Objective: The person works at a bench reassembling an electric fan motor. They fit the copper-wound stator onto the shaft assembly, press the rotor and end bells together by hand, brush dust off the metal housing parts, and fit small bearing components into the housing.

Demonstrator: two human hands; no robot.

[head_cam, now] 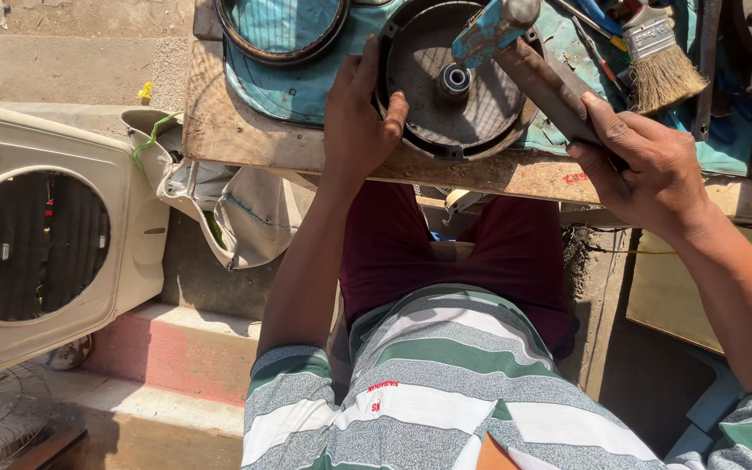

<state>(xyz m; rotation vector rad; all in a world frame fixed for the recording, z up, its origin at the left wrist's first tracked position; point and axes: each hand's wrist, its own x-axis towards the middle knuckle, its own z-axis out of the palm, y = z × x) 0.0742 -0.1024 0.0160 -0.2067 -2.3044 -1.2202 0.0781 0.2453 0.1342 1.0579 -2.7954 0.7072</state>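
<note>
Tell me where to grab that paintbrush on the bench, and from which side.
Grip the paintbrush by its metal ferrule or the handle above it, probably coming from the right: its bristles splay down-right, while the hammer in the right hand crowds the left.

We see bare wooden bench (245, 139) open beside the left hand (357, 122); ahead, the dark round fan housing (446, 96), hammer (524, 61) and paintbrush (663, 61) crowd the way, hemming the right hand (646, 165).

Outdoor repair workshop: wooden workbench (245, 139) w/ tools, brush (663, 61), fan housing (124, 218).
</note>
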